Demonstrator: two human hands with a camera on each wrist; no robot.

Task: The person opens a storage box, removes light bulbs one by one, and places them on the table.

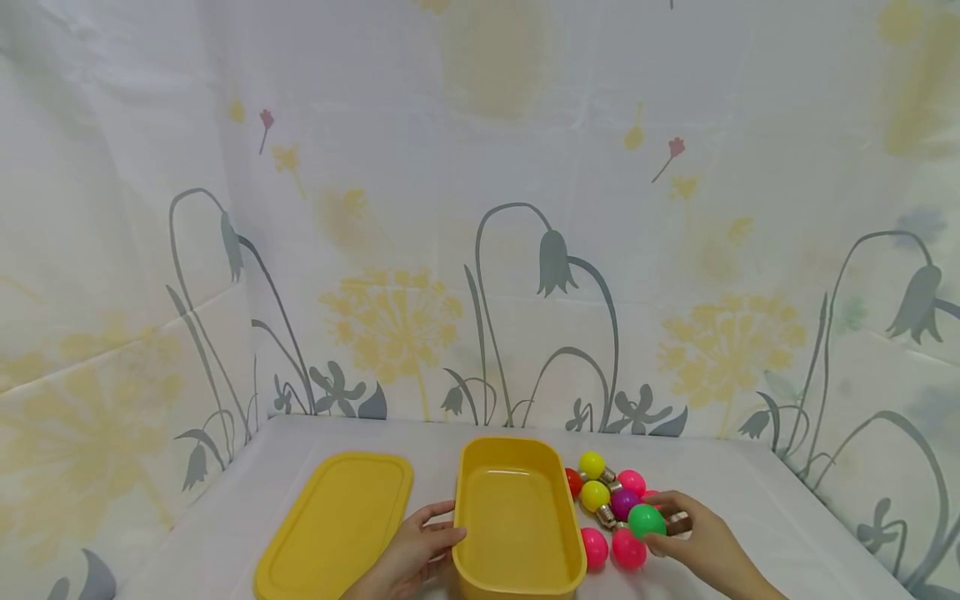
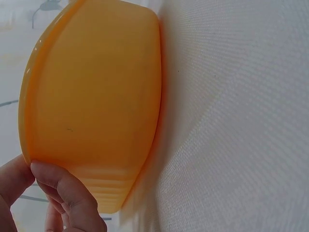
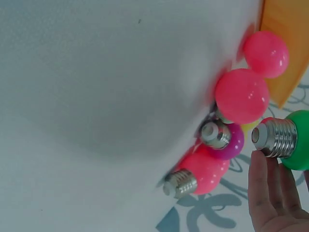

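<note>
A yellow plastic box (image 1: 517,525) stands open-topped at the middle of the table, with nothing inside it. My left hand (image 1: 420,546) pinches its left rim between thumb and fingers; the left wrist view shows the grip on the rim of the box (image 2: 96,96). To the right of the box, my right hand (image 1: 693,533) holds a green light bulb (image 1: 647,521) above the other bulbs. In the right wrist view the metal screw base of the green bulb (image 3: 277,137) points away from the palm, with fingers along it.
Several coloured bulbs lie right of the box, among them a yellow bulb (image 1: 592,465), a purple bulb (image 1: 624,505) and a pink bulb (image 1: 628,550). A flat yellow lid (image 1: 337,525) lies on the left. Behind the white table hangs a flower-patterned cloth (image 1: 510,333).
</note>
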